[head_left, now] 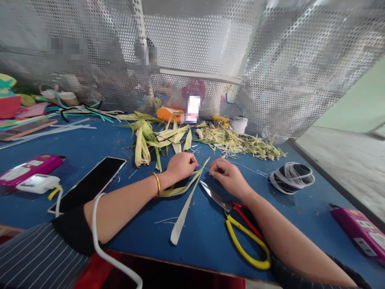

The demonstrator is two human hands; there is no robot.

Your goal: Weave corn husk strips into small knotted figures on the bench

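Between my two hands runs a thin white thread, close above pale corn husk strips (184,216) lying on the blue table. My left hand (181,166), with a gold bangle at the wrist, is closed in a pinch on the thread. My right hand (230,176) also pinches the thread, its fingers curled together. Just below the right hand lie scissors (215,196) with one yellow and one red handle, partly under the right forearm. A spool of white thread (291,178) stands to the right, and a strand trails from it toward my right hand.
Behind the hands lie corn husks (144,140) and a pile of husk scraps (237,140), backed by a perforated metal screen (195,44). A black-screened phone (90,182) and a purple device (33,168) are at left. Another purple device (362,233) is at right. A white cable (99,237) crosses my left arm.
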